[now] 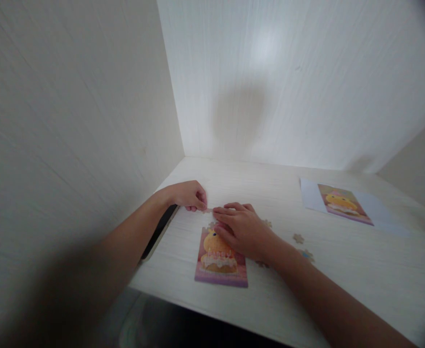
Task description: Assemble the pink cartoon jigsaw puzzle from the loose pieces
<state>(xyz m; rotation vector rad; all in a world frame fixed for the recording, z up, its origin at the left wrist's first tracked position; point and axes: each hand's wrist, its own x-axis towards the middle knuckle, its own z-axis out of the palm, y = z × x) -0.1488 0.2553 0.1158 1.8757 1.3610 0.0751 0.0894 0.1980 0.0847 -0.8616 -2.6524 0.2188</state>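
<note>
The jigsaw puzzle [220, 261] lies on the white table [343, 270], and everything else is placed from it. It shows a yellow figure on a cake with a pink and purple border, and its lower part looks assembled.

The left hand [190, 194] is just behind the upper left corner of the puzzle. Its fingers are curled in, and thumb and forefinger pinch a small puzzle piece [207, 210] that sits at the top edge of the puzzle. The right hand [242, 229] lies flat over the upper right part of the puzzle, fingers stretched and close together, pointing toward the left hand. The fingertips touch the same small piece or come just beside it; I cannot tell which. This hand grips nothing.

To the right of the puzzle some loose pieces [298, 238] lie scattered on the table. Farther right and behind it is a white sheet [310, 195] with a printed picture [344, 203] of the same yellow figure. To the left of the puzzle a dark phone [161, 232] lies along the table edge, under the left forearm
</note>
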